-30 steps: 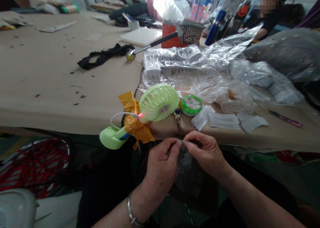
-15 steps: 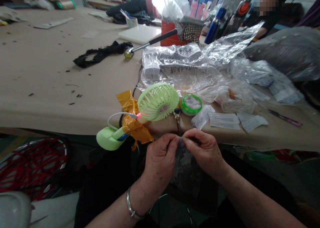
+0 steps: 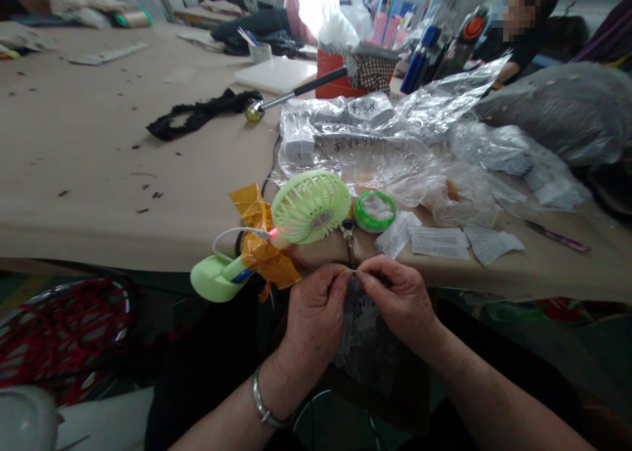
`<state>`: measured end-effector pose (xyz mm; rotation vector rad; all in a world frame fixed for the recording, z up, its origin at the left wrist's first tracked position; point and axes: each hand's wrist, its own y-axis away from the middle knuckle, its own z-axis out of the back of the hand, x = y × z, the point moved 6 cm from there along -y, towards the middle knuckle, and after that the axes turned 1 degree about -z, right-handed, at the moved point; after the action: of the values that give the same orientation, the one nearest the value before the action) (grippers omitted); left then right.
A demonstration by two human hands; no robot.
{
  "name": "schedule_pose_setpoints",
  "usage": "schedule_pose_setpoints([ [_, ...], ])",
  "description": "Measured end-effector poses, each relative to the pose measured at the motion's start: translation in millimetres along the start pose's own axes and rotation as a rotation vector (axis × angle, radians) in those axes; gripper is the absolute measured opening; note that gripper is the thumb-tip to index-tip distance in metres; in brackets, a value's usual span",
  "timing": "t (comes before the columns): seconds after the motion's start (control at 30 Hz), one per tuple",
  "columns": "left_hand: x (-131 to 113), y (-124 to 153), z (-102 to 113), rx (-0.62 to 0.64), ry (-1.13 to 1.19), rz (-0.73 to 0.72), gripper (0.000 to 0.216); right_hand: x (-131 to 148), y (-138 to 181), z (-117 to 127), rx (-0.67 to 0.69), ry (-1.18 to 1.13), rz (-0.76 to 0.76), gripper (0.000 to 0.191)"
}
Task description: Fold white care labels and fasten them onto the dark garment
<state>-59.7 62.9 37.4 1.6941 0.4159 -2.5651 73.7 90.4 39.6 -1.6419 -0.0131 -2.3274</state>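
My left hand [image 3: 313,319] and my right hand [image 3: 399,299] meet just below the table's front edge, fingertips pinched together on the top of a small clear plastic bag [image 3: 363,332] that hangs between them over my lap. The bag seems to hold pale slips; I cannot make them out. A silver bracelet sits on my left wrist. Directly above the hands, on the table edge, stands a light green handheld fan [image 3: 309,205] taped with amber tape [image 3: 261,240], a red light glowing at its neck.
A green ring-shaped dish [image 3: 375,211] and printed paper slips [image 3: 439,240] lie right of the fan. Crumpled clear bags [image 3: 375,148] cover the table [image 3: 99,161] behind. A black fabric strip [image 3: 197,115], a hammer-like tool [image 3: 296,92] and small snips [image 3: 555,235] lie around. Another person sits at the far right.
My fingertips have closed together on the bag's top; a second ago they were slightly apart, stretching its edge. The view shifted slightly.
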Motion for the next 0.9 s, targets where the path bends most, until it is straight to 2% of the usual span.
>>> schedule_pose_setpoints([
  [0.1, -1.6, 4.5, 1.3, 0.025, 0.026, 0.005, 0.016, 2.3, 5.9, 0.7, 0.046, 0.023, 0.007, 0.01],
  [0.2, 3.3, 11.1, 2.2, 0.04, 0.046, 0.036, 0.017, 16.2, 9.8, 10.2, 0.08, 0.148, 0.116, 0.007],
  [0.4, 32.3, 16.6, -2.4, 0.048, 0.128, 0.205, 0.017, 52.2, -16.5, 40.6, -0.108, 0.652, 0.529, 0.014],
  [0.53, 40.0, 20.5, -3.7, 0.062, 0.149, 0.249, 0.019, 45.3, -45.9, 41.6, -0.157, 0.976, 0.542, 0.029],
  [0.63, 37.6, 22.5, -3.0, 0.073, 0.126, 0.235, 0.013, 38.8, -49.6, 44.8, -0.164, 0.962, 0.555, 0.026],
  [0.77, 34.5, 22.6, -6.0, 0.109, 0.101, 0.233, 0.012, 38.2, -32.2, 67.0, -0.289, 0.729, 0.587, 0.009],
  [0.83, 35.8, 23.5, -8.7, 0.115, 0.092, 0.24, 0.012, 33.7, -21.1, 71.1, -0.272, 0.705, 0.576, 0.007],
  [0.9, 38.6, 25.9, -12.5, 0.129, 0.086, 0.244, 0.012, 25.8, -9.7, 66.8, -0.212, 0.779, 0.565, 0.006],
])
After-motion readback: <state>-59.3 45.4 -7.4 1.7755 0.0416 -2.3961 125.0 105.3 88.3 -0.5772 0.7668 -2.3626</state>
